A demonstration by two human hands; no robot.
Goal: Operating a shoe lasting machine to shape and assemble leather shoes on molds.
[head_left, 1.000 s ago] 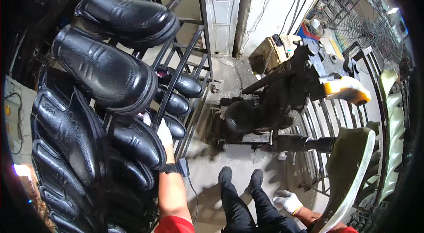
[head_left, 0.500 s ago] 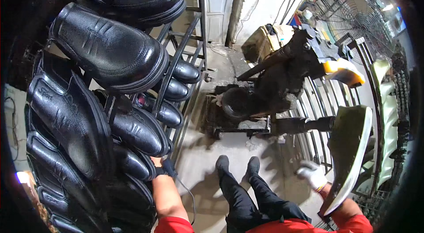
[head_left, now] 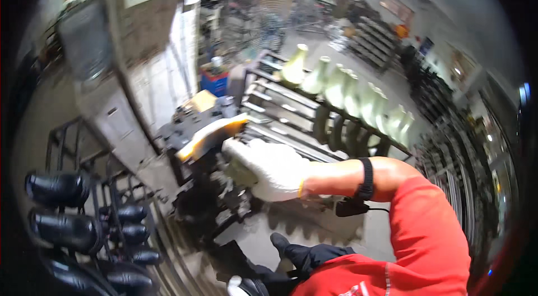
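My right hand (head_left: 274, 170), in a white knitted glove, reaches across the middle from the right, with a black strap (head_left: 365, 179) round its forearm. Its fingers close round an olive-green piece that looks like a shoe last (head_left: 240, 171), blurred and partly hidden by the glove. Just beyond the fingertips, a curved yellow-orange and dark piece (head_left: 210, 136) lies on top of the dark machine (head_left: 204, 200). At the lower edge, a white patch beside something black (head_left: 255, 286) may be my left hand; its fingers cannot be made out.
Pale green shoe lasts (head_left: 336, 84) stand in a row on a metal rack (head_left: 286, 114) beyond my right arm. Black leather shoes (head_left: 63, 229) sit on a rack at the lower left. A large wire fan (head_left: 272, 13) and a blue box (head_left: 214, 80) are farther back.
My view has swung to the right and up, so the shoe rack now lies at the lower left. My right hand has come from beside the last rack to the machine, closed on an olive-green piece.
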